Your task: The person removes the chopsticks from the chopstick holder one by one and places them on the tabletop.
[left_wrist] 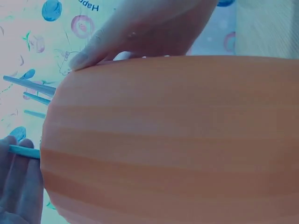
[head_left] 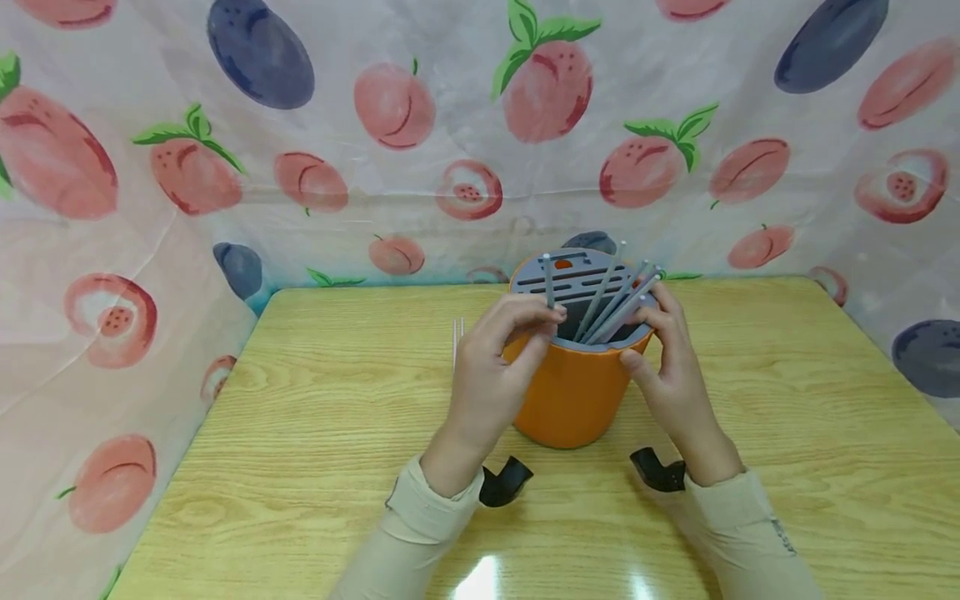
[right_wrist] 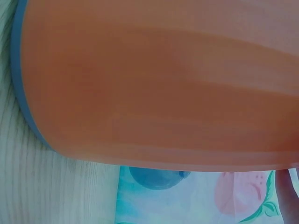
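An orange utensil holder (head_left: 573,400) with a grey slotted top stands upright on the table. Several thin grey chopsticks (head_left: 600,304) lean in its open front compartment. At the left part of the rim, my left hand (head_left: 498,354) pinches a chopstick (head_left: 549,279) that stands nearly upright. My right hand (head_left: 671,367) grips the right side of the rim, thumb against the outer wall and fingers over the top edge. In the left wrist view the holder's wall (left_wrist: 163,135) fills the middle, with the left fingers (left_wrist: 18,177) beside a chopstick (left_wrist: 25,151).
Two pale thin sticks (head_left: 454,337) lie on the wooden table (head_left: 322,400), partly hidden behind the left hand. A fruit-patterned cloth (head_left: 397,208) hangs behind and at both sides. Black wrist-worn pieces (head_left: 506,482) jut out at both cuffs.
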The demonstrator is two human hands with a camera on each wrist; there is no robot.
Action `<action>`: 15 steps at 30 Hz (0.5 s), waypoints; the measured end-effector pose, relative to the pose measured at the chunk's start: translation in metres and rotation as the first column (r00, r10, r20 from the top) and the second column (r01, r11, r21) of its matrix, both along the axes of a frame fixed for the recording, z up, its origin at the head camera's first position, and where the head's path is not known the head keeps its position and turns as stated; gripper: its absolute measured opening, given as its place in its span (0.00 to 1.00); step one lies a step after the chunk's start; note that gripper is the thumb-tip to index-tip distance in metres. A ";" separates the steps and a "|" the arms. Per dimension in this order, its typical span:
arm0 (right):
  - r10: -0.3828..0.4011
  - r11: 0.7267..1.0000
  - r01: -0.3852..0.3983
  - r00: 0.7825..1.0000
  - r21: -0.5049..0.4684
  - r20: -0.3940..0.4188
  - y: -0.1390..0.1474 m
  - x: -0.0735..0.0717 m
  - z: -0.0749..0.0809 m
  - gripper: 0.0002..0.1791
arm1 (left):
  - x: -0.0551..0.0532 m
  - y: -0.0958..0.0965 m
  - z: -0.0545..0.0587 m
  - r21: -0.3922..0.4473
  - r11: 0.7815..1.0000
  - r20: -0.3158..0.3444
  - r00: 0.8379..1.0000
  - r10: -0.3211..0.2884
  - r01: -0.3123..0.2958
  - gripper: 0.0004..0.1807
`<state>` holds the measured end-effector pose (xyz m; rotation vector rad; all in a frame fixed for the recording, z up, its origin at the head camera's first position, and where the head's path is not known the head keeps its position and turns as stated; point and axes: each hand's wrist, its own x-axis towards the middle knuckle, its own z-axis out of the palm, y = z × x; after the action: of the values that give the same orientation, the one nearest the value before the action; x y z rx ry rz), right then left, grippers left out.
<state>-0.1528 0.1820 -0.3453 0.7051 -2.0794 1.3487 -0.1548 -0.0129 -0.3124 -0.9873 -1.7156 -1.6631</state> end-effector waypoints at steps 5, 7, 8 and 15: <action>0.013 1.000 -0.013 1.000 -0.001 0.004 0.000 -0.001 0.000 0.32 | 0.012 -0.002 0.015 0.111 0.993 0.043 0.998 -0.036 0.031 0.06; 0.030 1.000 -0.030 0.999 -0.005 -0.012 0.000 -0.002 0.000 0.31 | 0.014 -0.004 0.019 0.149 0.988 0.050 0.998 -0.039 0.031 0.06; 0.038 0.999 -0.039 0.999 -0.009 -0.019 0.000 -0.003 0.001 0.31 | 0.015 -0.006 0.021 0.170 0.985 0.049 0.998 -0.039 0.030 0.06; 0.046 0.999 -0.046 0.999 -0.014 -0.029 0.000 -0.004 0.001 0.31 | 0.015 -0.024 0.032 0.392 0.918 -0.004 0.997 -0.072 0.068 0.06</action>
<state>-0.1565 0.1816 -0.3443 0.7660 -2.0399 1.3694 -0.1400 -0.0369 -0.2808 -0.8533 -1.2887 -1.9608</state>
